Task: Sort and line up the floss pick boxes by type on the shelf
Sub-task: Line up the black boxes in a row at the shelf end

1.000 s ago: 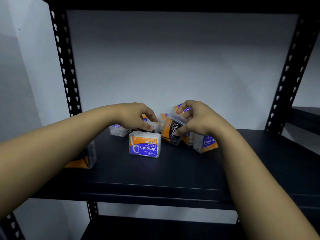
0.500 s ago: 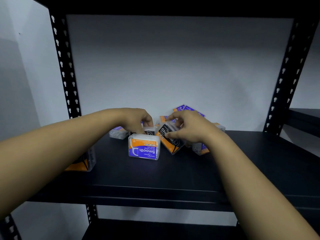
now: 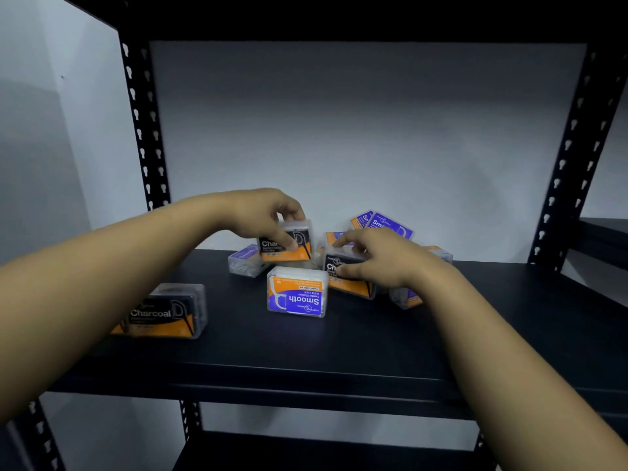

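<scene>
Both hands are closed on Charcoal boxes: the left hand [image 3: 261, 215] pinches one Charcoal box [image 3: 287, 244] from above, thumb on its front face and fingers over the top, apparently lifted off the shelf [image 3: 306, 362]; the right hand [image 3: 377, 258] grips a second Charcoal box [image 3: 343, 273] by its top edge, this one resting on the board. Well out to the left of the left-hand grip, near the shelf's left end, a placed Charcoal box [image 3: 163, 312] stands upright, label forward, seemingly with another behind it, so the Charcoal row looks barely begun. Just below and between the two grips an upside-down Smooth box [image 3: 297, 294] stands alone. Behind the grips, Smooth boxes remain in a loose pile: a flat Smooth box [image 3: 244, 261] under the left hand, a tilted Smooth box [image 3: 387, 224] leaning behind the right, another partly hidden by the right wrist. By my judgement, most of the sorting is left.
</scene>
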### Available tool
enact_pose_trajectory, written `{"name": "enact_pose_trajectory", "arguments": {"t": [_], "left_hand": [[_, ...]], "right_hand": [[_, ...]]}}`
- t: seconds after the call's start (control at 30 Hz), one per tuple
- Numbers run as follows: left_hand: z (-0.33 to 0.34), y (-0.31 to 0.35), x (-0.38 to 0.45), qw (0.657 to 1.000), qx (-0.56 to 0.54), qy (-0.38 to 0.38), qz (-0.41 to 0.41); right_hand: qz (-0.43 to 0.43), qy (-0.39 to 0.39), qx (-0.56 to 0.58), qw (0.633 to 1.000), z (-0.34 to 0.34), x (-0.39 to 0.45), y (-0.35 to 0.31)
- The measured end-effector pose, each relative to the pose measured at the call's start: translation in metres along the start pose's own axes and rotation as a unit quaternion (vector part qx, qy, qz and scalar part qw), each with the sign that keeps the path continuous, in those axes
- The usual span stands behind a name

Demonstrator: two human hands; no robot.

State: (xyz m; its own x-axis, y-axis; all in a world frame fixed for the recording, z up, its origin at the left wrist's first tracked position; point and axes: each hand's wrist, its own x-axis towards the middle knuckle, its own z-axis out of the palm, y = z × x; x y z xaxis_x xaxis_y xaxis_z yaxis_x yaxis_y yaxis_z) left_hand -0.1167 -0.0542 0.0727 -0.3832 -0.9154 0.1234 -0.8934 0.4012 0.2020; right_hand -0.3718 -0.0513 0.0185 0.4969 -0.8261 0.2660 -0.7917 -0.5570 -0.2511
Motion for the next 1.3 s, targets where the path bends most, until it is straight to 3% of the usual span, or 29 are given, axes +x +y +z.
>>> {"name": "enact_pose_trajectory", "arguments": {"t": [0.13,0.37,0.73,0.93,1.07,1.3], "left_hand": [[-0.027,-0.004,-0.024,1.000,-0.005,0.015,-0.002],[-0.039,-0.025,-0.069,0.998,-0.062,0.020,0.015],[-0.043,-0.099,-0.149,0.994,-0.098,0.043,-0.003],[-0.039,-0.121,-0.160,0.998,0.000,0.055,-0.008],[-0.043,-0.124,-0.153,0.999,0.007,0.012,-0.035],[-0.039,-0.130,-0.155,0.997,0.020,-0.047,-0.062]], "right_hand": [[-0.012,0.078,0.011,0.997,-0.009,0.003,-0.012],[-0.070,0.090,0.043,0.993,-0.015,0.008,-0.056],[-0.147,0.005,0.072,0.986,0.002,0.038,-0.131],[-0.145,-0.043,0.077,0.985,0.000,0.052,-0.152],[-0.145,-0.105,0.099,0.979,0.002,0.057,-0.157],[-0.122,-0.133,0.112,0.977,0.014,0.053,-0.147]]}}
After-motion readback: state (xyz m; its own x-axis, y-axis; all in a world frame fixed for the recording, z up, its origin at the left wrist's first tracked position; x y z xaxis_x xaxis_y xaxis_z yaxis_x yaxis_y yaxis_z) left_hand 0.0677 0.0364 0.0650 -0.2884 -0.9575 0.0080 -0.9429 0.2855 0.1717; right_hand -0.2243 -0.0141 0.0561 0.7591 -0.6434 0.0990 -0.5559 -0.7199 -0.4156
